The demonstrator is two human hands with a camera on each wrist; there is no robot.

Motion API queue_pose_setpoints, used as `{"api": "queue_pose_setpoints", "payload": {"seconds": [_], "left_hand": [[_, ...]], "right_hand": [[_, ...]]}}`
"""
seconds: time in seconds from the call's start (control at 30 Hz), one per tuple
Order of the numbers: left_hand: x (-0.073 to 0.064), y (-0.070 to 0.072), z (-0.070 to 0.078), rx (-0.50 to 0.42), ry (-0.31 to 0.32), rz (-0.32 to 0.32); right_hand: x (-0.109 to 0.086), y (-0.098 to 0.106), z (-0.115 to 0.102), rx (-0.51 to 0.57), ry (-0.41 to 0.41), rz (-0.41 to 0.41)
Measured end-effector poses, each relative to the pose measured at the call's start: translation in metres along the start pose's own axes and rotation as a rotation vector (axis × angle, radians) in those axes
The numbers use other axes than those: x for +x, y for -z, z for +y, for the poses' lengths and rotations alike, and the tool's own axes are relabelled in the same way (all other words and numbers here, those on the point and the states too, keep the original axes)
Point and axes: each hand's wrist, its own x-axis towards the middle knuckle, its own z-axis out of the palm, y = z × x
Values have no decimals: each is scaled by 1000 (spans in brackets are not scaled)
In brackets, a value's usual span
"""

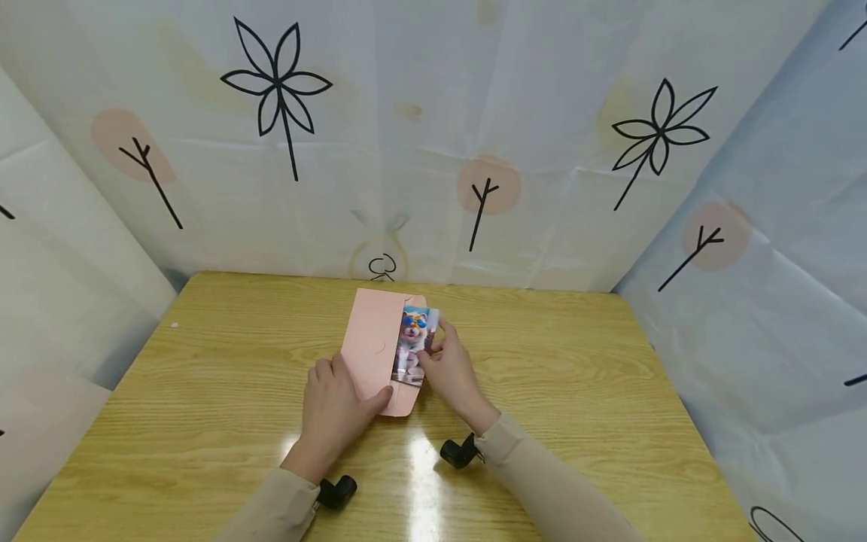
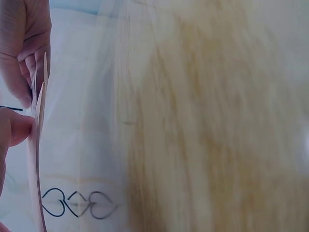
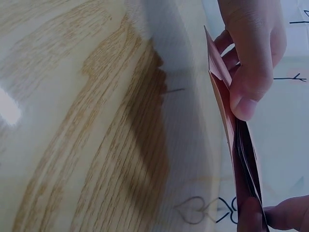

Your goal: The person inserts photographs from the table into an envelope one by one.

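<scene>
A pink paper envelope (image 1: 372,331) is held up over the table, its long open side facing right. Out of that opening stands a glossy picture card (image 1: 409,354) of a fluffy white animal in blue and orange glasses. My left hand (image 1: 335,410) grips the envelope's lower left part, thumb across the front near the lower corner. With thumb and fingers, my right hand (image 1: 452,369) pinches the card's right edge. In the right wrist view, thin dark card edges (image 3: 243,145) sit between the spread walls of the envelope. The card's left part is hidden inside.
The wood-grain table (image 1: 576,391) lies below, with a small pale scrap (image 1: 174,325) at its left side. White curtains (image 1: 406,135) with flower and twig drawings stand behind and at both sides. Black wrist devices (image 1: 459,452) hang below both cuffs.
</scene>
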Motion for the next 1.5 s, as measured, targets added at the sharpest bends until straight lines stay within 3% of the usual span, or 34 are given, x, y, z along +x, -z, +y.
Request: {"api": "queue_pose_setpoints", "payload": {"seconds": [0.37,0.83,1.4,1.5], "left_hand": [[0,-4,1,-11,-19,19],[-3,-2,5,-18,-51,36],[-3,0,5,-19,-59,33],[-3,-2,4,-19,-55,22]], "right_hand": [[5,-8,-1,41,10,1],[9,-18,1,3,-4,12],[12,-15,-2,149,-12,-136],[13,-14,0,124,-11,-156]]}}
